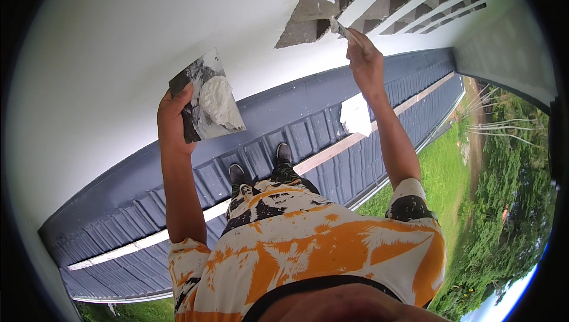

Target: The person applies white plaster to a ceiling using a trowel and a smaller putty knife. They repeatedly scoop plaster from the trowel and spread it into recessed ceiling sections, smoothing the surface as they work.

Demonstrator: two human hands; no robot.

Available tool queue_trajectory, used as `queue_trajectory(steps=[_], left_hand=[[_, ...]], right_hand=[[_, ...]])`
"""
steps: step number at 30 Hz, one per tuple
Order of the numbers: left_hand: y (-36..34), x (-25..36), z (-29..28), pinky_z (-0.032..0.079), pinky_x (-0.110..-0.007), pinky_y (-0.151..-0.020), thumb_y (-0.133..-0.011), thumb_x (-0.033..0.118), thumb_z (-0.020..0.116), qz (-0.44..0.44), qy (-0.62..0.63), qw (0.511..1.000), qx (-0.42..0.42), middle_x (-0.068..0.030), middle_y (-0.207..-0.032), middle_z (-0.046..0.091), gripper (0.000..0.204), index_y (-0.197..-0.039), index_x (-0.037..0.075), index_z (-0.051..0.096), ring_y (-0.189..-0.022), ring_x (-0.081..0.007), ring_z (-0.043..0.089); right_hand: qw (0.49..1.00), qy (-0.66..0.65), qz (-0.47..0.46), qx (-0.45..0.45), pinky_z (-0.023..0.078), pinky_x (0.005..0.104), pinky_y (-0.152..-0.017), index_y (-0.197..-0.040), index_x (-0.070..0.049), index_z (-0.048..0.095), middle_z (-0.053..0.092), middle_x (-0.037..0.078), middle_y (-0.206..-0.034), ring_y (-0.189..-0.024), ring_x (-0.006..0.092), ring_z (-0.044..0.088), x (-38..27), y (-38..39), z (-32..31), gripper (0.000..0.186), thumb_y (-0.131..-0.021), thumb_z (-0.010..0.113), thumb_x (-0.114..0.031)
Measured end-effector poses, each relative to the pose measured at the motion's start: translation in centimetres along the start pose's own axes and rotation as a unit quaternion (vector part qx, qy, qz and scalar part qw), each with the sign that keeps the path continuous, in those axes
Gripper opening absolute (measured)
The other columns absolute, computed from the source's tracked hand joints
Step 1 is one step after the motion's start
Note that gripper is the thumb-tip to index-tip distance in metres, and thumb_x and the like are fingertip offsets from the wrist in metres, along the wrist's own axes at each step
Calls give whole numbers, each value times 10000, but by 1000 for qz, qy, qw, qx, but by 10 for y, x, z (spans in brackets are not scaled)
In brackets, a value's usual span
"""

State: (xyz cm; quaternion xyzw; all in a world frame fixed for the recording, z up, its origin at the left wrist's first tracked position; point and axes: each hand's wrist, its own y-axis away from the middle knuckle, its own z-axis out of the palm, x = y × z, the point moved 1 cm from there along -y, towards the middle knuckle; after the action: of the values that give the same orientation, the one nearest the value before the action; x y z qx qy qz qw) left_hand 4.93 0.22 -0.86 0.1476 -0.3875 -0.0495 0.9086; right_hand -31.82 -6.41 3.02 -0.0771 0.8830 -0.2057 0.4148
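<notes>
My left hand [175, 111] is closed on the edge of a dark flat board [195, 70] smeared with white, carrying a thick lump of off-white paste [216, 99]. Higher at the right, my right hand [364, 61] grips a putty knife [341, 28], whose paste-coated blade is at the edge of a triangular grey opening in a concrete lattice [314, 10] set into the white wall [124, 49]. Whether the blade touches the concrete I cannot tell.
My feet [261, 165] stand on dark ridged roof tiles [332, 165]. A pale wooden batten [320, 157] runs along them, and a white piece [354, 114] lies near it. The roof edge [438, 129] borders a drop to grass [441, 168] and trees [510, 209].
</notes>
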Motion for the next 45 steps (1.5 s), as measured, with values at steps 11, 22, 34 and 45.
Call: queue_trajectory(steps=[11, 22, 34, 45], left_hand=[[72, -140, -152, 586, -353, -742, -909, 102, 570, -149, 51, 969, 189, -133, -1012, 672, 257, -1127, -34, 566, -825, -220, 693], [117, -193, -230, 574, -369, -798, -891, 114, 590, -133, 116, 940, 294, -137, -1054, 665, 317, -1170, -34, 561, -897, -244, 689], [117, -286, -230, 566, -377, -811, -891, 112, 598, -123, 217, 918, 309, -131, -1066, 665, 308, -1167, -22, 572, -917, -247, 681], [113, -314, -212, 556, -384, -850, -899, 100, 587, -105, 250, 908, 319, -129, -1091, 658, 310, -1188, -9, 571, -953, -254, 671]], right_hand=[[609, 731, -305, -47, 526, 313, -441, -888, -74, 700, 627, 59, -720, -601, 183, 664, 49, -134, 35, 135, -793, 625, -135], [518, 774, -290, -221, 561, 351, -500, -735, -93, 687, 690, 83, -710, -640, 215, 702, 19, -149, 57, 67, -761, 637, -130], [462, 801, -294, -241, 579, 375, -547, -762, -110, 710, 705, 79, -734, -688, 242, 715, -4, -152, 68, 94, -804, 626, -123], [423, 814, -324, -230, 567, 354, -542, -757, -115, 708, 706, 79, -777, -750, 226, 713, -7, -138, 82, 76, -788, 640, -124]])
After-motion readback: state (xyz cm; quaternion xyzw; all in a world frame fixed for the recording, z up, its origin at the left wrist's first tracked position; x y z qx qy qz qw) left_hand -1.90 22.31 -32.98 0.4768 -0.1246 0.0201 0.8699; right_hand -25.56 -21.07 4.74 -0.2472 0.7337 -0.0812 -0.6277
